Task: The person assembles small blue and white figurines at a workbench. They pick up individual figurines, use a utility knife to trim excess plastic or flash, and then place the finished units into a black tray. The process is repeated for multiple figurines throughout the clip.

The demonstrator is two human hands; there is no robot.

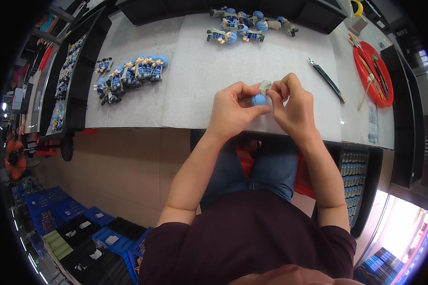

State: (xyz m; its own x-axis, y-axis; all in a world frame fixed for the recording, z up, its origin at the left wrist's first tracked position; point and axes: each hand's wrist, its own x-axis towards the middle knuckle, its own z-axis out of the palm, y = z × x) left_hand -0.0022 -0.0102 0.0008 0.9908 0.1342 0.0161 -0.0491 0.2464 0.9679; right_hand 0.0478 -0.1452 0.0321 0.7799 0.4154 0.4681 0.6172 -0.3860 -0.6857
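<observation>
Over the near edge of the white-covered table, a small blue-haired toy figurine sits between my two hands. My left hand is closed around its left side, thumb and fingers by the blue head. A pale grey-green cape-like piece stands out at the figurine's far end. My right hand pinches at the right side of that pale piece with curled fingers. The rest of the figurine is hidden by my fingers.
Similar figurines stand in a cluster at the left, and another group lies at the back. A craft knife lies right of my hands. Beyond it is a red oval tray with brushes and sticks. A black rack borders the left.
</observation>
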